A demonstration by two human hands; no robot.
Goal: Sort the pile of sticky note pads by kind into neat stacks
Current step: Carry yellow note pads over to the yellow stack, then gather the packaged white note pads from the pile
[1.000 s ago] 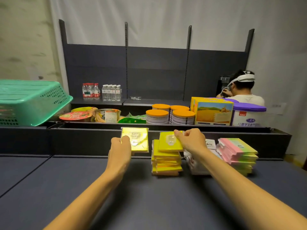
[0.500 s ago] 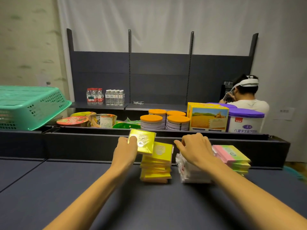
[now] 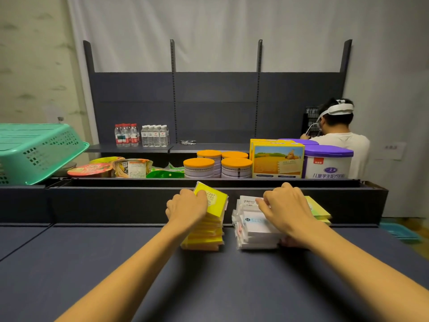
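Observation:
A stack of yellow sticky note pads (image 3: 204, 235) stands on the dark blue table (image 3: 209, 287), near its far edge. My left hand (image 3: 185, 209) holds a yellow pad (image 3: 214, 202) tilted on top of that stack. To its right lies a stack of white pads in clear wrap (image 3: 253, 226). My right hand (image 3: 284, 210) rests on the white stack, fingers curled at its top pad. Behind that hand a stack of green and pink pads (image 3: 320, 211) is mostly hidden.
A raised dark ledge (image 3: 116, 201) runs behind the pads. Beyond it sit orange-lidded tins (image 3: 218, 166), a yellow box (image 3: 277, 160), a purple-lidded tub (image 3: 328, 162) and noodle bowls (image 3: 92, 169). A green basket (image 3: 34, 151) stands at left. A person (image 3: 339, 133) is at back right.
My left hand has carried the yellow pad rightward onto the yellow stack. My right hand has left the yellow stack and come down on the white stack.

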